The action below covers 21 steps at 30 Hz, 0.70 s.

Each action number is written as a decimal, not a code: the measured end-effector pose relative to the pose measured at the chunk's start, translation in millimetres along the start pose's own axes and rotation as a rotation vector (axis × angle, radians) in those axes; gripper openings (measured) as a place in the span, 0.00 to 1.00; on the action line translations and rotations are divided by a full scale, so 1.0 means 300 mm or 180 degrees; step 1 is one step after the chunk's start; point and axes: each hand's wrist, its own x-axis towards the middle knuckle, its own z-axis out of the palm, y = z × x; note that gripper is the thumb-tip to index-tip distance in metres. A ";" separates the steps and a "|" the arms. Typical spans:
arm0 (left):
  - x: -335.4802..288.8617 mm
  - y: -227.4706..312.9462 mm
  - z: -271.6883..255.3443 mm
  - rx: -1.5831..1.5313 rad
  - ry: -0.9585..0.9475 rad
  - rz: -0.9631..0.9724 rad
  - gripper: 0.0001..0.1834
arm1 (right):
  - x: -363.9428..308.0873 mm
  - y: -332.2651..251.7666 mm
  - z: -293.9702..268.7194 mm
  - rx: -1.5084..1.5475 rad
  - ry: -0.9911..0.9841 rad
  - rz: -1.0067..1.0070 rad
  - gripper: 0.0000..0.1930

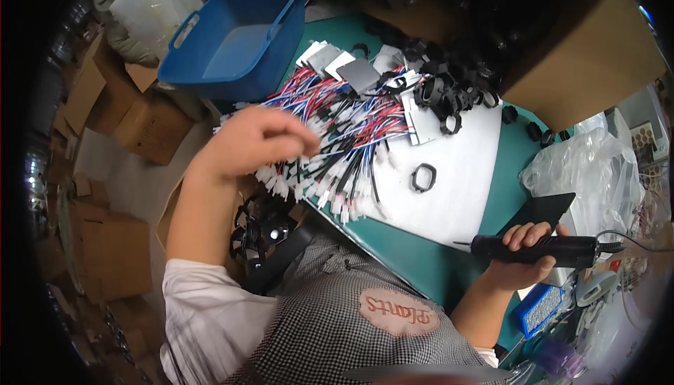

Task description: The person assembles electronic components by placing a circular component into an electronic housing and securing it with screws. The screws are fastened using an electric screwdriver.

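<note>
Step at the wires: We judge this to be a reach, with the left hand (242, 145) out over the wired leads (365, 132) and the tool kept ready on the other side.
Move called for: In our judgement, lifting one lead cleanly calls for a narrow pinch, since the leads lie crossed and could snag on one another.
Left hand: Loosely curled, with index finger and thumb drawn near each other. We see no object in it; the fingertips are blurred, and we cannot tell whether they meet, pinch something small or touch the leads.
Right hand (525, 235): Closed around the body of an electric screwdriver (570, 250), fingers over the top and thumb beneath.
Screwdriver bit: Points leftward, near the lower edge of the white sheet (456, 202). We find no screw or part at its tip.
Wired leads: Heaped on the teal counter (382, 241) and partly over the sheet, flat pale and grey plates at the far end, white connectors toward the person.
Single black ring (414, 177): Lies alone on the sheet, apart from both hands.
Ring pile (449, 90): Black rings heaped beyond the sheet's middle, beside the plates.
Blue bin (210, 90): Stands beyond the left hand, at the far left of the counter.
</note>
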 end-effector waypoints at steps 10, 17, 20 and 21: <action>0.733 0.118 0.038 0.1644 0.1191 0.0707 0.24 | 0.016 0.033 -0.017 -0.0038 0.0187 0.0297 0.35; 1.178 0.039 0.196 0.3697 0.0601 0.0024 0.29 | 0.012 0.043 -0.034 -0.0213 0.0017 0.0260 0.33; 1.275 -0.058 0.221 0.4177 0.0625 -0.0329 0.24 | 0.003 0.025 -0.026 -0.0091 0.0115 0.0344 0.34; 1.285 -0.063 0.223 0.4182 0.0573 -0.0290 0.24 | 0.001 0.019 -0.028 0.0075 0.0142 0.0420 0.34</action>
